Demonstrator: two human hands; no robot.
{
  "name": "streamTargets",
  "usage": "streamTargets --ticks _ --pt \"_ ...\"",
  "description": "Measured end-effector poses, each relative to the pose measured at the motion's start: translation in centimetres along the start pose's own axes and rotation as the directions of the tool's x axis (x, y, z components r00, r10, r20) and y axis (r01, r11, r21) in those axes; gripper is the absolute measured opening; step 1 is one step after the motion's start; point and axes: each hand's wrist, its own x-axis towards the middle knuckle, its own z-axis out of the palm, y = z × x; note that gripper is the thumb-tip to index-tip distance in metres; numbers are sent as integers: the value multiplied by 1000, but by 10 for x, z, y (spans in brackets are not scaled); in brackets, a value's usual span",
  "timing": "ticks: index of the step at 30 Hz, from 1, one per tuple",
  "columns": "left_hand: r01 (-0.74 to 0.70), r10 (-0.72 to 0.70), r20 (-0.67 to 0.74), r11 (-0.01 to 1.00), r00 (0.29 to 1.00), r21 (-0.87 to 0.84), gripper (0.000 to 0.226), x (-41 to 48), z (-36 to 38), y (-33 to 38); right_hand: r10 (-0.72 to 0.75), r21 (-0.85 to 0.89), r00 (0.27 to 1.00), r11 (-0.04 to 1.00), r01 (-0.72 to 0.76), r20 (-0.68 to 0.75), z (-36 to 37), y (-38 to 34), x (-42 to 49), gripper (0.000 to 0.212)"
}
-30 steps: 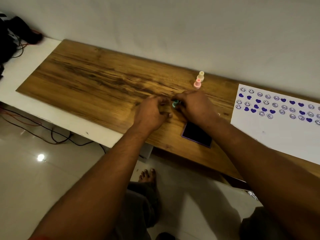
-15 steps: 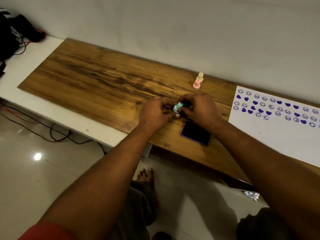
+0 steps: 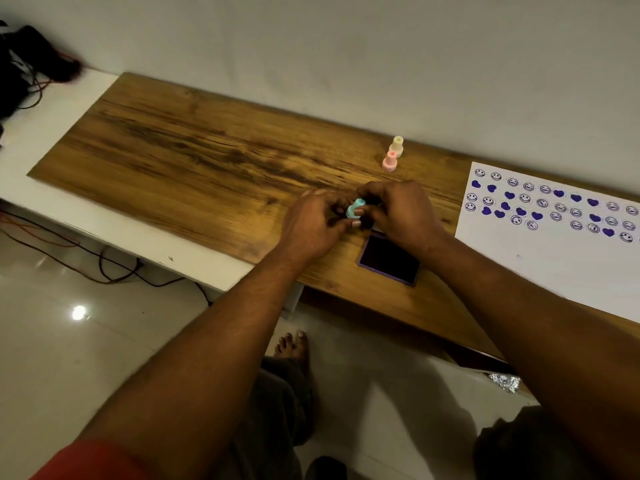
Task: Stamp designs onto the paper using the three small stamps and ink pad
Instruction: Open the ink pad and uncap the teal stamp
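A small teal stamp is pinched between the fingers of my left hand and my right hand, just above the wooden board. The open ink pad, dark with a purple frame, lies on the board right below my right hand. A pink stamp and a pale yellow stamp stand upright together near the wall. The white paper lies to the right, its upper part covered with purple smiley and heart prints.
The wooden board rests on a white shelf against the wall. Dark gear and cables sit at the far left. Cables trail on the tiled floor below, and a bare foot shows under the board's front edge.
Both hands have lifted the teal stamp slightly off the board and turned it, so more of it shows between the fingers. The camera view has shifted a little.
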Motion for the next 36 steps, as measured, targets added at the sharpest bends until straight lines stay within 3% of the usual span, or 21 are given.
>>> streamTargets --ticks 6,14,21,24,36 --pt "-43 42 19 997 999 59 31 -1 2 0 -58 12 998 998 58 4 -2 3 -4 28" --pt "-62 62 3 995 998 77 36 -3 -2 3 -55 50 994 997 59 -95 -19 14 -5 27" --pt "-74 70 41 992 997 104 46 -5 -8 4 -71 53 997 996 69 42 -38 22 -39 39" --pt "-72 67 48 991 997 115 53 -6 -11 3 -100 53 991 994 96 94 -42 20 -54 31" --pt "-89 84 57 992 995 92 46 -5 -16 12 -88 -100 990 990 99 110 -28 11 -63 31"
